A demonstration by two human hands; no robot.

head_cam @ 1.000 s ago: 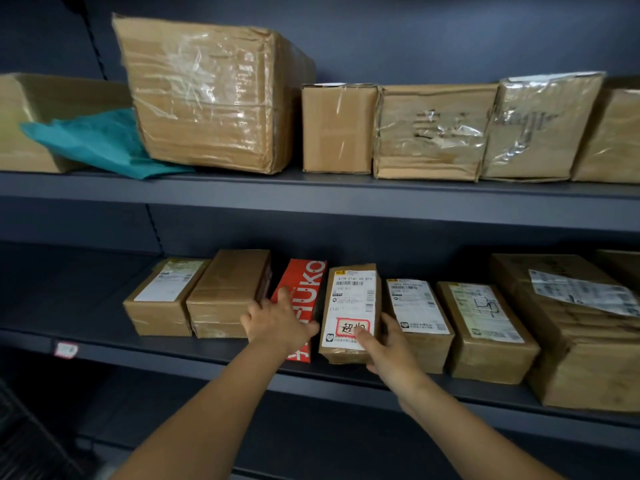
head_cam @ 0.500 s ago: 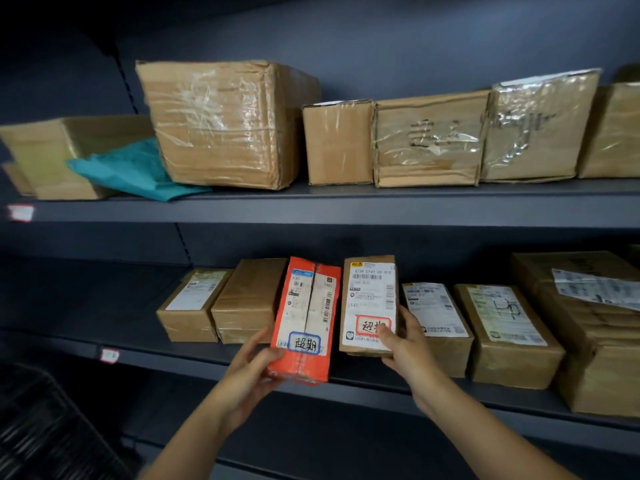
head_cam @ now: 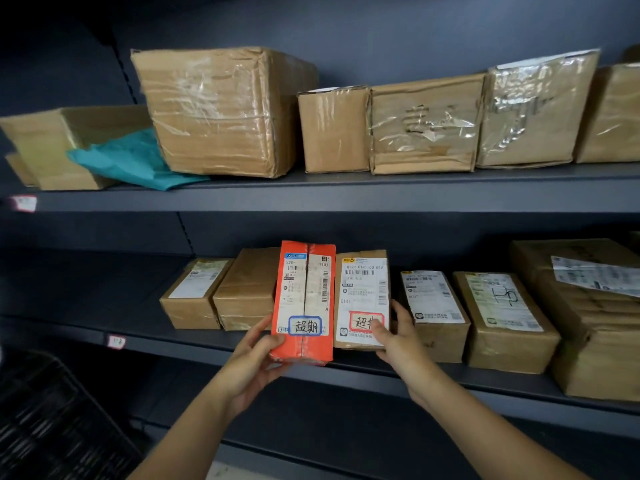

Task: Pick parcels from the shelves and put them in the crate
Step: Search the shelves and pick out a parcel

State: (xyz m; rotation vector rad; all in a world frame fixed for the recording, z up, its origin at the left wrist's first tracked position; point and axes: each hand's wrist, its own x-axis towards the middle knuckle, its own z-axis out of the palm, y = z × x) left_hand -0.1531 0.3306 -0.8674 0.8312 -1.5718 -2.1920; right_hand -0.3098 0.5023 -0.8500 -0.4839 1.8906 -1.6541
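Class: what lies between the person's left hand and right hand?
In the head view, two parcels side by side: the orange parcel in the left hand, the brown parcel in the right hand.

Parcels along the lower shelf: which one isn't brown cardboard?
The orange-red rectangular parcel gripped by the left hand; the others there are brown cardboard.

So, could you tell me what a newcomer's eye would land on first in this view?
The bright orange parcel stands out first, held up by the left hand at the front of the lower shelf. Right beside it, the right hand grips a brown parcel whose white label bears a red-framed handwritten sticker. On the upper shelf, a teal bag lies at the left, next to a big taped carton.
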